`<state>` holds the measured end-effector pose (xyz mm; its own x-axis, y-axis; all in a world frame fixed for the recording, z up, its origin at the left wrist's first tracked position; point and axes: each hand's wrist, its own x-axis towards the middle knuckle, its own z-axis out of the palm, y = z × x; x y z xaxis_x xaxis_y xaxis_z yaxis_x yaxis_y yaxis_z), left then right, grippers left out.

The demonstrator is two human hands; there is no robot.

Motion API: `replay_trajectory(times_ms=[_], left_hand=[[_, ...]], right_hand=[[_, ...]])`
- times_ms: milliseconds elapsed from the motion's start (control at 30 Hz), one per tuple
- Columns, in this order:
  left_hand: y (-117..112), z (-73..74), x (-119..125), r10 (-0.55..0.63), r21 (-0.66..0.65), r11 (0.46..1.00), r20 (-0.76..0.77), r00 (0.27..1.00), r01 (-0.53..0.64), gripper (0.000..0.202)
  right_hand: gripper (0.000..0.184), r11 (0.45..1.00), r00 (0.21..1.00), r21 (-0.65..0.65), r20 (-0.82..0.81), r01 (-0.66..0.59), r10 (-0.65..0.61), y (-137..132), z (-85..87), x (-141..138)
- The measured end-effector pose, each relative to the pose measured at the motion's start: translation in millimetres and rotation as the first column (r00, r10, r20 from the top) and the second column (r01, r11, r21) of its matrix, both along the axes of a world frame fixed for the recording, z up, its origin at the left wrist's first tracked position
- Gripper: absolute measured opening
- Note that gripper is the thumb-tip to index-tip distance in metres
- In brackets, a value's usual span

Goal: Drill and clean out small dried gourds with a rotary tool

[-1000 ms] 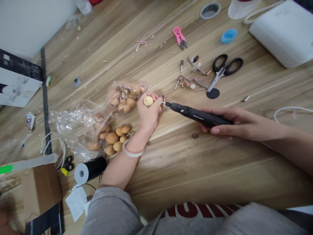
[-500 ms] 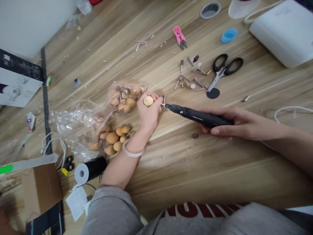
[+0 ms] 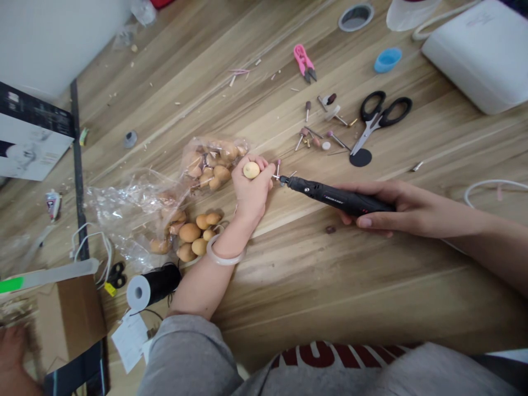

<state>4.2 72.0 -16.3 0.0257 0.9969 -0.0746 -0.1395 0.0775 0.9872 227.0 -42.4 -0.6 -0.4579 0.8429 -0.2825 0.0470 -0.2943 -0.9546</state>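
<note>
My left hand [image 3: 249, 193] is closed around a small tan gourd [image 3: 251, 170], whose rounded end shows above the fingers. In my right hand [image 3: 396, 210] lies a black pen-shaped rotary tool [image 3: 319, 192], gripped along its rear half. Its thin metal bit points left and meets the fingertips of my left hand; whether it touches the gourd is hidden. Just left of my wrist several loose gourds [image 3: 190, 232] rest on the table. Behind them more gourds sit in a clear plastic bag [image 3: 124, 212].
Several grinding bits [image 3: 304, 132], black-handled scissors [image 3: 381, 116] and pink snips [image 3: 304, 63] lie beyond my hands. A black thread spool [image 3: 159, 286] stands by my left forearm. At lower left another person's hand [image 3: 12, 349] is beside a cardboard box [image 3: 74, 316].
Another person's hand has come further into view at the lower left. My hands, the gourd and the rotary tool keep nearly the same place.
</note>
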Motion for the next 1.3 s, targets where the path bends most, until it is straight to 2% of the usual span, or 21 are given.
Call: replay_trajectory(times_ms=[167,367,567,767,967,1133,1300], left_hand=[[-0.3,0.9,0.8,0.005,-0.015,1.000,0.002,1.000,-0.005,0.026],[0.1,2.1,1.4,0.070,-0.041,0.997,0.029,0.997,-0.069,0.027],[-0.3,2.7,0.8,0.067,-0.056,0.996,0.045,0.997,-0.065,0.027],[-0.3,2.9,0.7,0.064,-0.067,0.996,0.019,0.998,-0.063,0.028],[-0.2,2.3,1.1,0.052,-0.056,0.997,0.025,0.998,-0.051,0.029],[-1.6,1.2,0.6,0.016,-0.020,1.000,-0.045,0.999,-0.017,0.029],[-1.2,-3.4,-1.3,-0.043,0.108,0.993,-0.113,0.993,0.055,0.027]], right_hand=[[0.064,0.999,1.000,-0.040,-0.004,0.011,-0.011,-1.1,-0.7,-0.1],[0.071,0.996,0.998,-0.055,0.010,0.065,-0.064,-0.8,0.1,-2.3],[0.067,0.992,0.994,-0.070,-0.020,0.104,-0.105,-0.4,1.3,-4.5],[0.075,0.989,0.995,-0.105,0.004,0.103,-0.103,-0.8,0.3,-3.6],[0.075,0.999,0.998,-0.002,0.048,0.046,-0.046,0.4,1.4,-1.8],[0.070,0.999,0.999,0.039,0.039,-0.004,0.003,2.3,2.9,-3.1],[0.070,0.998,0.999,0.067,0.054,0.003,-0.007,1.3,1.1,-2.7]])
